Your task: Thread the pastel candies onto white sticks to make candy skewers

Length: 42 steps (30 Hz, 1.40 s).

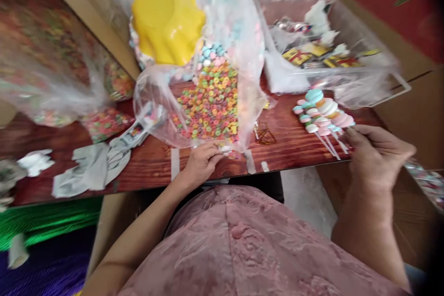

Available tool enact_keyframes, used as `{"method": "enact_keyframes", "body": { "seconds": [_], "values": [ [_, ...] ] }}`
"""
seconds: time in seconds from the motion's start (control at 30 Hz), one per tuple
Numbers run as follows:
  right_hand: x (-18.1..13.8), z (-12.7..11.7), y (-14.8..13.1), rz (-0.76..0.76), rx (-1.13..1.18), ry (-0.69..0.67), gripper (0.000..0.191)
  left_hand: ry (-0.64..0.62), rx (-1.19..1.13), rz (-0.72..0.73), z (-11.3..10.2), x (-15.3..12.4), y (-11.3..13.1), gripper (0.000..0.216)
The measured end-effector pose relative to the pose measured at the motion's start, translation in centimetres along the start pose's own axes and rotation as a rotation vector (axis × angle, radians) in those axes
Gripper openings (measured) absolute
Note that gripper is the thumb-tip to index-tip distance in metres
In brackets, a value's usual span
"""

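My right hand (pixel 378 152) is closed in a pinch at the lower end of a stick threaded with pastel pieces (pixel 328 107), large blue, white and pink discs with orange rings between. Its stick runs into my fingers and is mostly hidden. Beside it, several similar sticks (pixel 312 120) lie together on the table, white ends toward the front edge. At the table's front edge, my left hand (pixel 203 164) has its thumb and fingers pressed together below a clear plastic bag (pixel 251 115). What those fingers hold, if anything, cannot be made out. Small colourful rings (pixel 217 106) spill at the bag's mouth.
A yellow scalloped bowl (pixel 166 23) rests upside down behind the rings. A clear bin (pixel 347 71) with wrapped items stands back right, near cardboard boxes (pixel 409 106). Grey gloves (pixel 92 166) and bags of coloured pieces (pixel 52 51) lie left. Gold wire ties (pixel 265 134) lie mid-table.
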State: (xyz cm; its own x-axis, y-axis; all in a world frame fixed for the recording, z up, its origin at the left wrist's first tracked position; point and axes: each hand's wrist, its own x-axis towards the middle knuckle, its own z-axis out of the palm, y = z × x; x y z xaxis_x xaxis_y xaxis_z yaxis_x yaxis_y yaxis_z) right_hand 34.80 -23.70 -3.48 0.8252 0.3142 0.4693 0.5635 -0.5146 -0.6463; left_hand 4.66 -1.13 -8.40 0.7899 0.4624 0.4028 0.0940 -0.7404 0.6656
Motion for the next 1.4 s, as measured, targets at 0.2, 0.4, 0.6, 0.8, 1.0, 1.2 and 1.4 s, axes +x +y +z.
{"method": "enact_keyframes", "body": {
  "seconds": [0.2,0.4,0.6,0.8,1.0,1.2,1.4],
  "values": [
    [-3.6,-0.7,-4.8,-0.316,0.444,-0.593,0.007,0.004,-0.352,-0.266,0.0,-0.3,0.3,0.013],
    [-3.1,-0.2,-4.8,-0.634,0.274,-0.636,0.013,0.008,-0.416,-0.281,0.1,-0.5,0.7,0.013],
    [-3.2,-1.9,-5.4,-0.833,0.142,-0.611,0.008,-0.03,-0.347,-0.255,0.7,-0.9,1.4,0.012],
    [-4.5,-2.6,-5.5,-0.883,0.088,-0.558,0.009,-0.074,-0.358,-0.198,1.6,-1.3,2.8,0.011],
    [-4.7,-3.2,-4.1,-0.663,0.231,-0.5,0.015,0.011,-0.276,-0.239,1.5,-1.4,2.3,0.013],
    [-5.2,-3.4,-3.0,-0.554,0.261,-0.439,0.021,0.017,-0.255,-0.25,1.7,-1.3,2.0,0.011],
    [-6.5,-2.6,-3.1,-0.573,0.255,-0.429,0.018,-0.006,-0.241,-0.245,2.0,-1.3,1.9,0.008]
  ]
}}
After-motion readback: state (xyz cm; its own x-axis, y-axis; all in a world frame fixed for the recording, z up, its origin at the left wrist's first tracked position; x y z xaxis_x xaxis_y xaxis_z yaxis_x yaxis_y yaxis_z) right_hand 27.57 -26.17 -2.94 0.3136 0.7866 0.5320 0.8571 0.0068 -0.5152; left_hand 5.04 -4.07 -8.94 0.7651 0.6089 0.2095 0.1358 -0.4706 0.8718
